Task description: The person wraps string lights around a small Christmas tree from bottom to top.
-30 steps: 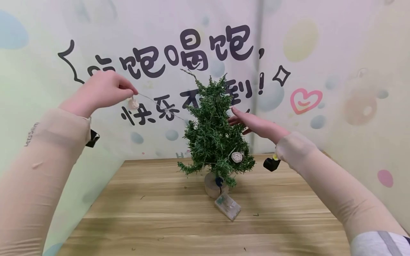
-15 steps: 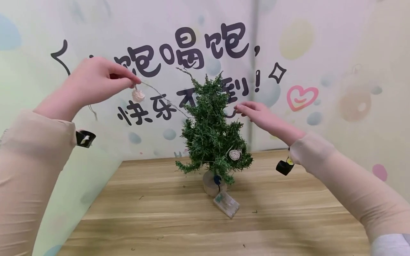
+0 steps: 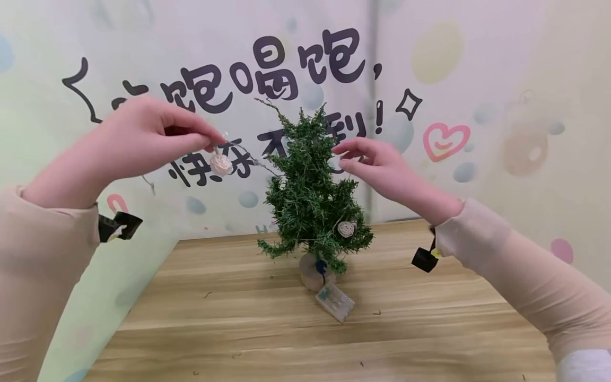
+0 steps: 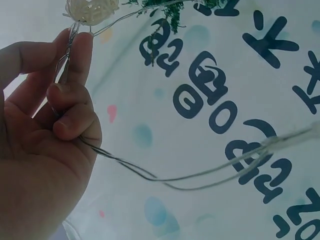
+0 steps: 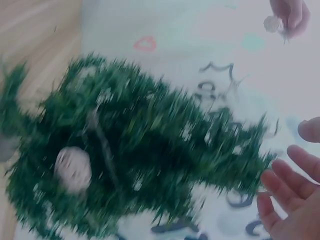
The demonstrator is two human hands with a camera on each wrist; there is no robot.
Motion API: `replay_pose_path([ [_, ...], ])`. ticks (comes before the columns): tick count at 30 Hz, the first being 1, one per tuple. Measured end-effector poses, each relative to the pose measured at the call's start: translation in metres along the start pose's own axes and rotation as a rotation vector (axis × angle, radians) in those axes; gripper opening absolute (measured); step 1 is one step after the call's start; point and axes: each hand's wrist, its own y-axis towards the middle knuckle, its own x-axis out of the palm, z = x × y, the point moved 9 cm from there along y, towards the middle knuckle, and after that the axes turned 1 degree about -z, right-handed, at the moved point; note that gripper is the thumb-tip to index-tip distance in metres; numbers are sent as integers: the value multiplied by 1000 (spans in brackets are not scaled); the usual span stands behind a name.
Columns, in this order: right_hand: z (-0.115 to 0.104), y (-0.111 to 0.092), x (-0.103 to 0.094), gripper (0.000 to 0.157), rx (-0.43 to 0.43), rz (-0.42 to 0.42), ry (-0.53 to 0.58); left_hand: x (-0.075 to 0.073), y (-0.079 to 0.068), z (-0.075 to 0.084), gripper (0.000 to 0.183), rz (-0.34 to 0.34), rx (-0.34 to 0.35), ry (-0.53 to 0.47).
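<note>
Left fingers (image 3: 202, 127) pinch wire (image 3: 255, 161) in free space beside the tree (image 3: 305, 196), right fingers (image 3: 355, 144) loosely bent near its edge.

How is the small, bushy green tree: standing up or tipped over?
Upright: the tree stands on its round, pale base on the brown wooden table, with its top pointing up.

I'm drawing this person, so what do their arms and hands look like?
The left hand and right hand wear no gloves. The left sleeve and right sleeve are beige and wrinkled. A small black piece with some yellow shows at each wrist. Pale cloth shows beyond the right sleeve.
</note>
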Motion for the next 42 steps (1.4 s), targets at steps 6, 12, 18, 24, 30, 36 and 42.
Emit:
replay_pose_path([
  [6,-38,8,25,33,-128,-100,56,11,-1,26,16,-31,79,6],
  [12,-60,20,43,36,-208,-174,86,23,2,46,16,-75,168,-22],
  [18,-71,23,55,39,-233,-241,24,32,8,58,16,-114,231,-73],
  [24,-69,24,59,30,-238,-254,-30,40,14,68,18,-150,284,-93],
  [30,-59,25,52,16,-195,-210,-58,39,18,77,19,-145,305,-100],
  [36,-53,23,37,16,-176,-144,-18,39,25,76,18,-94,333,-71],
  [42,-47,24,21,18,-143,-83,-42,38,34,73,19,-6,341,9],
])
